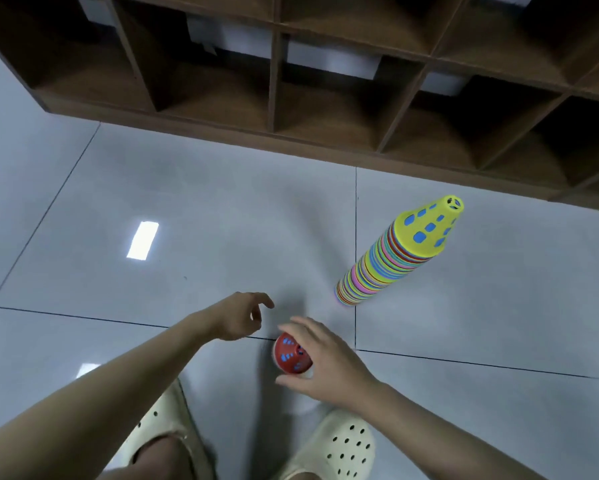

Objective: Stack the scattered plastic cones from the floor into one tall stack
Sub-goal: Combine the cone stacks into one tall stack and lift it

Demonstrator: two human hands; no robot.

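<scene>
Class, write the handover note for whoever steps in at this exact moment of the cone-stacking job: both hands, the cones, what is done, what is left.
Right hand: grips a red cone with blue slots, above the floor near the feet.
Left hand: holds nothing, fingers loosely curled, just left of the red cone.
Tall multicoloured stack: stands on the floor to the right, yellow cone on top.
Done: most cones stacked.
Left: set the red cone on the stack. No other loose cones in view.

Left hand being held out with fingers loosely curled, right hand being wrapped around something, both forearms being extended forward
</scene>
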